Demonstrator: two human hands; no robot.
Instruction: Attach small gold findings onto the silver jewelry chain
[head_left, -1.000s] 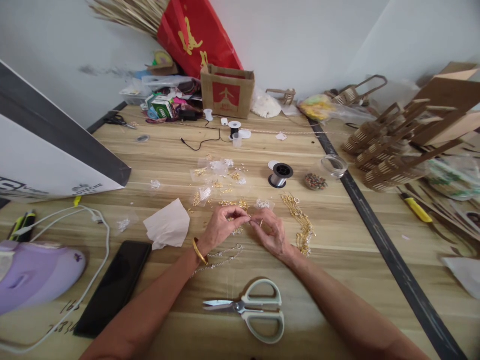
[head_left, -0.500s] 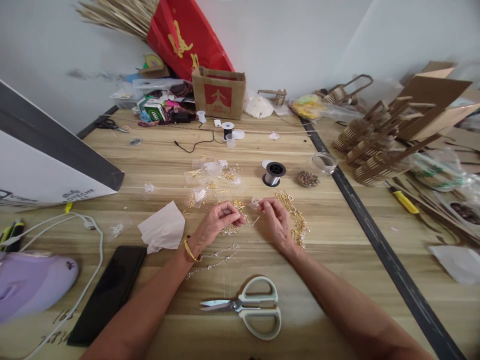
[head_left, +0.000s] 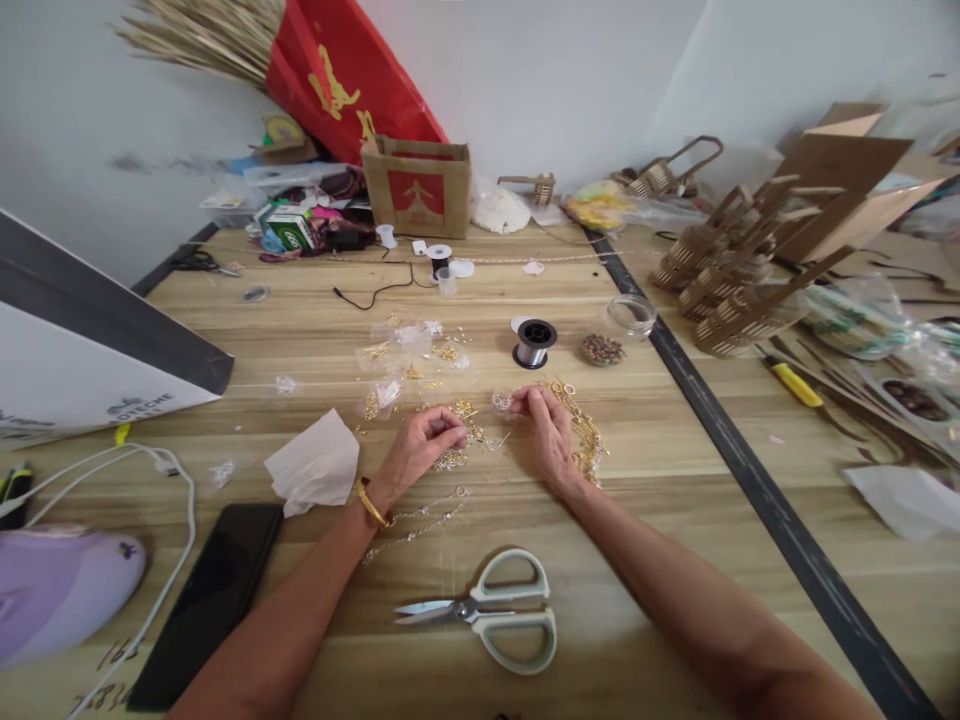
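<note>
My left hand, with a gold bracelet at the wrist, is closed with thumb and forefinger together; what is between them is too small to make out. It hovers at a pile of small gold and silver jewelry findings. My right hand pinches a small cluster of silver rings, perhaps in clear plastic. Below that cluster, a thin silver piece shows between the hands. Gold chains lie beside my right hand. A silver chain rests near my left wrist.
White-handled scissors lie in front. Behind the hands stand a wire spool and a jar of beads on its side. Small bags of findings, a paper sheet and a black phone are leftward. Small woven baskets stand right.
The view has shifted slightly, so most things appear further left. My left fingers have drawn a little away from my right hand, which keeps its pinch on the silver rings.
</note>
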